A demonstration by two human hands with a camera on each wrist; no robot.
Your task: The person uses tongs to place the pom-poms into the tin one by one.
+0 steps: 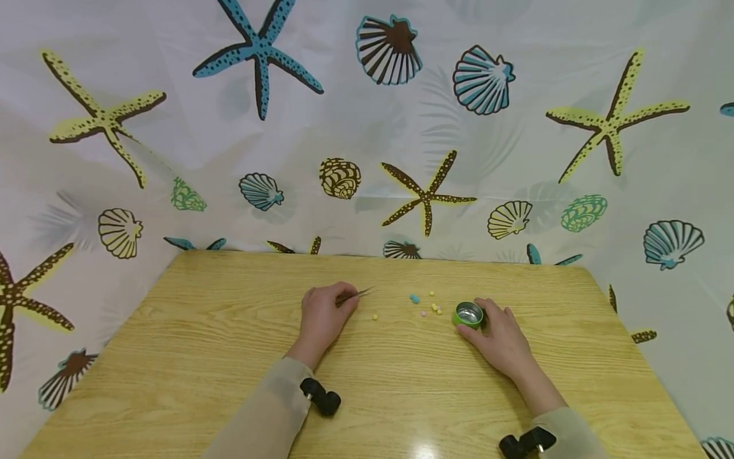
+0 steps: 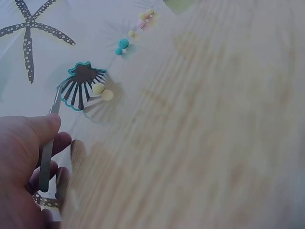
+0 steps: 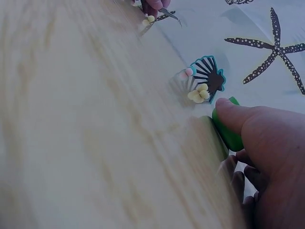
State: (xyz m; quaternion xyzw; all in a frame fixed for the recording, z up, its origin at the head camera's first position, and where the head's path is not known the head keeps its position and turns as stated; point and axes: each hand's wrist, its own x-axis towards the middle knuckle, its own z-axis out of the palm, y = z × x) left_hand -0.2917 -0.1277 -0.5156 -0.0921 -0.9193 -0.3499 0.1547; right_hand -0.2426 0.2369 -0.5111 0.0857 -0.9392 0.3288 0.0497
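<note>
My left hand [image 1: 323, 315] pinches metal tweezers [image 2: 46, 160] between thumb and fingers, their thin tips pointing right, low over the table. A lone yellow bead [image 1: 375, 317] lies just right of that hand. On the other side, my right hand [image 1: 504, 341] grips a small round green tin [image 1: 460, 320] with thumb and fingers around its side. The tin is open at the top and its inside is silvery. Between the hands lie blue beads [image 1: 415, 298], a pink bead [image 1: 424, 313] and several yellow beads [image 1: 436, 309], the yellow ones nearest the tin.
A wood-grain table [image 1: 373, 395] carries everything. Behind it and along both sides hangs a pale cloth [image 1: 355, 127] printed with starfish and shells. Black camera mounts [image 1: 323, 398] sit on both wrists over beige sleeves [image 1: 264, 408].
</note>
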